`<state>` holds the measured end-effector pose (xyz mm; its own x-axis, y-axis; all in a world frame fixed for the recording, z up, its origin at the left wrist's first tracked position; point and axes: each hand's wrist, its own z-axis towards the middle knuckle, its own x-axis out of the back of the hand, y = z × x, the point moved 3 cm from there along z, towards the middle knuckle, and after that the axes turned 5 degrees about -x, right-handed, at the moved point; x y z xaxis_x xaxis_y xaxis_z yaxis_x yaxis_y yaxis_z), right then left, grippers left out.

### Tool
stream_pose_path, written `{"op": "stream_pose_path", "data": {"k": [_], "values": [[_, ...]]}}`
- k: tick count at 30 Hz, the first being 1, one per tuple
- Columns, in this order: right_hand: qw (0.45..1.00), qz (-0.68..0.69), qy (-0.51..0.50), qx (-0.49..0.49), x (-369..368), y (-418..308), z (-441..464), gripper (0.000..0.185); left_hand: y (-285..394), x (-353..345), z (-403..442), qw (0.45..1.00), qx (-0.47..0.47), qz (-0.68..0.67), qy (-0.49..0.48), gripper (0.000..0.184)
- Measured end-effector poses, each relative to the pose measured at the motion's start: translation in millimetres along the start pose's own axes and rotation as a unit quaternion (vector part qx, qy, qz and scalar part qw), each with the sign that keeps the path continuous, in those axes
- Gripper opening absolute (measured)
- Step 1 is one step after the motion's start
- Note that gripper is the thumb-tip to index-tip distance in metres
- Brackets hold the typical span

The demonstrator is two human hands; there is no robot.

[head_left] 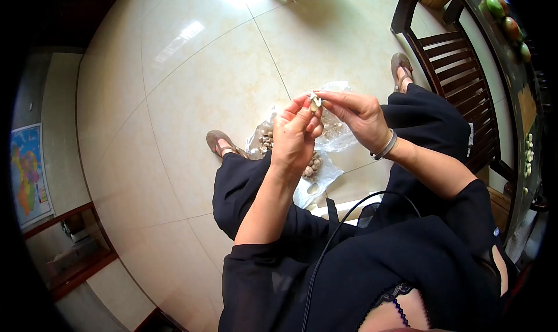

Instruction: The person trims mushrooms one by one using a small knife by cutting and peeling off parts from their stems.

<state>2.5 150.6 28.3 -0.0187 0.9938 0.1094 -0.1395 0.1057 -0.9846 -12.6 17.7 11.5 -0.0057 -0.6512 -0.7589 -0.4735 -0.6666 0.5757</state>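
Held up in front of my knees is a small pale mushroom (315, 103), partly covered by fingers. My left hand (292, 128) pinches it between thumb and fingers from the left. From the right, my right hand (359, 114) meets it with thumb and fingertips closed on its top edge. Below the hands, several brownish mushrooms (312, 168) lie on a thin plastic bag (328, 172). More of them (266, 141) sit in a clear bag to the left. Behind the right hand, another clear bag (343, 140) holds small bits.
My sandalled feet stand wide on the tiled floor (192, 99), either side of the bags. A dark slatted wooden chair (459, 70) is at the right, beside a table with several mangoes (511, 29). A black cable (325, 256) runs across my lap.
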Motion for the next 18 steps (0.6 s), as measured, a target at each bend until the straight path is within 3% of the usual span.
{"op": "stream_pose_path", "data": {"k": [7,10,16,18], "values": [[0.998,0.038,-0.029,-0.032,0,6,-3,0.025,0,5,1,1.0,0.012,-0.003,-0.01,0.017],[0.993,0.051,-0.041,-0.094,2,6,-3,0.025,0,7,1,1.0,0.023,-0.008,-0.015,0.02],[0.948,0.221,-0.011,-0.228,5,12,-1,0.025,0,9,1,0.998,0.041,-0.015,-0.034,0.025],[0.921,0.29,-0.065,-0.253,7,15,0,0.026,1,8,0,0.998,0.047,-0.01,-0.038,0.025]]}}
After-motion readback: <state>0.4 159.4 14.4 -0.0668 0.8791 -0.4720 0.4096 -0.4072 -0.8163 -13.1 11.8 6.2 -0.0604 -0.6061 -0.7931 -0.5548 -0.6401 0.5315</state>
